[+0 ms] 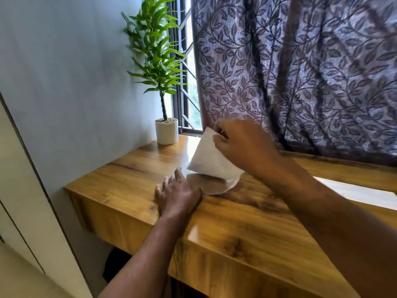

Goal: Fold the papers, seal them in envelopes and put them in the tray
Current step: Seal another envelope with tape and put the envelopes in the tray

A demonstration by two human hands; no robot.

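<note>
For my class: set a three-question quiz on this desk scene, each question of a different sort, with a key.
1. True or false: the right hand holds the white envelope over the tray.
2. Where does the potted plant stand? A) at the far left corner of the desk B) on the floor C) in the tray
3. Fill in: the left hand rests flat on the ____.
Key: 1 true; 2 A; 3 desk.

Glossy wooden desktop (pixel 129 177) lies open before white cylindrical plant pot (pixel 166 132); grey wall (pixel 75 82) blocks its left, purple leaf-patterned curtain (pixel 300 72) and raised white envelope (pixel 206 155) its right.
</note>
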